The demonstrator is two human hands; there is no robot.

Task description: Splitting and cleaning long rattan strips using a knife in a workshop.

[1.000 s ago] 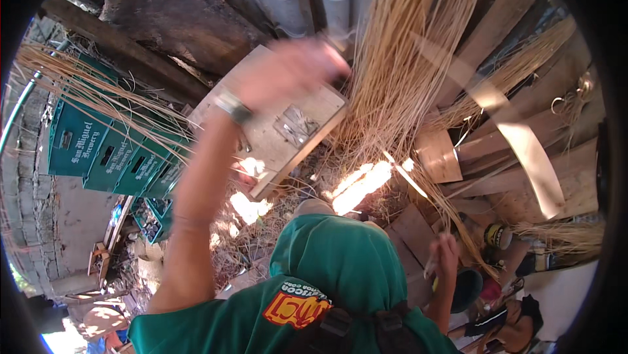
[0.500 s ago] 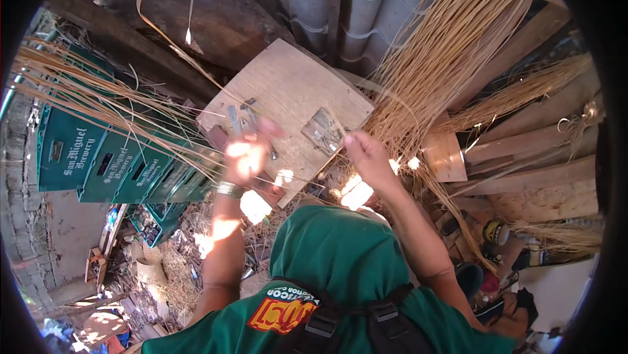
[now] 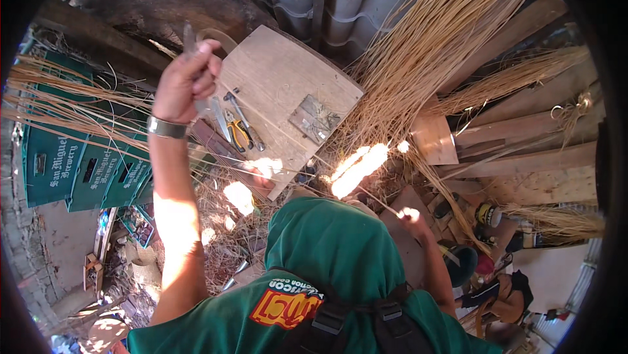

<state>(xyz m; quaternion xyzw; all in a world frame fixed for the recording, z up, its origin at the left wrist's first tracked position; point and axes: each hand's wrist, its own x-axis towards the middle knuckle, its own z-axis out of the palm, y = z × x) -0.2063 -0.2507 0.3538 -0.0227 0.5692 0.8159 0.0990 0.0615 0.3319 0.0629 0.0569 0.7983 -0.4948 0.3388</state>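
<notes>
My left hand is raised at the left, closed, with a metal-banded watch on its wrist. A blurred thin strip stands up from its fingers, and a pale curl bends beside them. Low on the right, my right hand is closed on a thin cane strip, which runs back toward my lap. Between my hands lies a wooden board. On it are pliers with yellow and black handles, a knife blade, a hammer-like tool and a small dark plate with shavings.
A large bundle of long cane strips hangs at the far right, and more strips stretch over green crates at the left. Shavings cover the floor. Corrugated sheeting stands behind the board.
My left hand has risen up and left, away from the board. My right hand has moved down and right from the board's edge, drawing the strip along. The pliers now show plainly.
</notes>
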